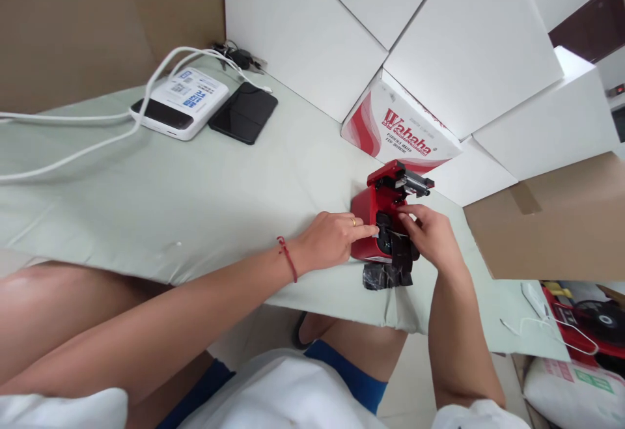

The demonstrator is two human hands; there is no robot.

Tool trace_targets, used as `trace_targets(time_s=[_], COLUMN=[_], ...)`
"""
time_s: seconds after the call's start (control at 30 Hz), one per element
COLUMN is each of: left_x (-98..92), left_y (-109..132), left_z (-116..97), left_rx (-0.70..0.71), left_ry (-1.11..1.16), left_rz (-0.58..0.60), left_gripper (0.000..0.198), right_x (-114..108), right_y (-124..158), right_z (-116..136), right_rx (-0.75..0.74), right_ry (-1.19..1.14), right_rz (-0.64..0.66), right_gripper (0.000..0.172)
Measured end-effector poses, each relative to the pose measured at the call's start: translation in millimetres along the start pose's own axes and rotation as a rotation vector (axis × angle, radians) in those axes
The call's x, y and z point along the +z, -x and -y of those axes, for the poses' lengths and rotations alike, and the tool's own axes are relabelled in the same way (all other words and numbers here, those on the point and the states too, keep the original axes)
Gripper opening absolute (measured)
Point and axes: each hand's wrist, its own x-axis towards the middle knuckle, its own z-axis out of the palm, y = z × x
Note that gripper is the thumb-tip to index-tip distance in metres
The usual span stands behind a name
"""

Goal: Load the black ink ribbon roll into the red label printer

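A small red boxy machine (362, 210) stands on the cloth-covered table with its hinged lid (390, 172) raised. Black parts (384, 227) fill its inside, and a wide black strip (402, 256) hangs over its front right edge. My left hand (336, 237) is closed at the machine's left wall, index finger stretched over the rim to the black parts; its thumb is hidden. From the right, my right hand (430, 232) reaches the opening under the lid, thumb and index finger pinched together. What lies between those fingertips cannot be made out. Crumpled shiny black material (378, 277) lies in front of the machine.
A Wahaha water carton (398, 131) stands behind the machine, against white boxes (469, 38). To the left lie a white power bank (188, 100), a white cable (112, 137), a black phone (245, 113) and keys (239, 56). At right is a cardboard box (551, 221).
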Motion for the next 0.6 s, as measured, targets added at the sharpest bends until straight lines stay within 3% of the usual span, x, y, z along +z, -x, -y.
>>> trace_targets(time_s=[0.13,0.23,0.3,0.4,0.5,0.6], left_x=[4.8,5.4,5.1,4.3,4.2,4.6], left_y=[3.1,4.0,4.2,4.8,5.5,5.2], left_z=[3.2,4.0,3.7,2.8,2.3,1.6], left_rx=[0.062,0.08,0.084,0.097,0.099,0.091], left_ry=[-0.086,-0.129,-0.138,-0.137,-0.125,-0.11], left_rz=[0.018,0.032,0.042,0.04,0.022,-0.019], left_gripper=[0.062,0.068,0.069,0.069,0.07,0.068], right_x=[3.3,8.4,8.4,-4.3,-34.5,-67.4], right_y=[-45.9,-57.6,-53.3,-28.5,11.2,49.0], right_z=[6.7,14.8,16.4,10.1,-8.7,-41.2], right_rx=[-0.064,-0.093,-0.099,-0.095,-0.063,-0.001], right_ry=[0.275,0.382,0.365,0.213,0.007,-0.078], right_rz=[0.389,0.509,0.473,0.28,0.106,0.095], right_gripper=[0.037,0.031,0.03,0.033,0.037,0.041])
